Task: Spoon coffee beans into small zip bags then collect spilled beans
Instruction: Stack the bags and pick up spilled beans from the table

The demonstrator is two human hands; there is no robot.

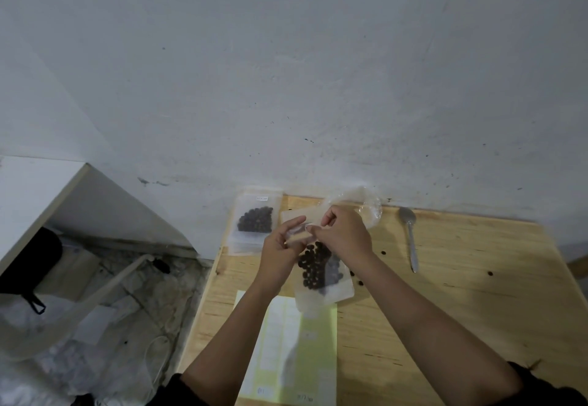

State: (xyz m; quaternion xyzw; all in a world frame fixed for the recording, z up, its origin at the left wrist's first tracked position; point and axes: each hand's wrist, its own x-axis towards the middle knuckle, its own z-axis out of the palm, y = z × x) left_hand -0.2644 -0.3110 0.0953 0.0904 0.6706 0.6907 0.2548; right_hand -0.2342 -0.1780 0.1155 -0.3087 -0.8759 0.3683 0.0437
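Grip: my left hand [280,254] and right hand [345,235] pinch clear plastic zip bag [331,292] top; dark oval beans [313,265] inside; steel spoon [410,237] two o'clock.

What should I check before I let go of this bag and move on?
1. The left hand and right hand pinch the bag at its top: ok.
2. The zip is fully closed: cannot tell, the hands cover it.
3. The beans inside sit below the top: ok.
4. The spoon lies free on the table, right of the bag: ok.
5. No loose beans on the table: not ok, several lie right of the bag.
6. The second bag lies flat at the far left corner: ok.
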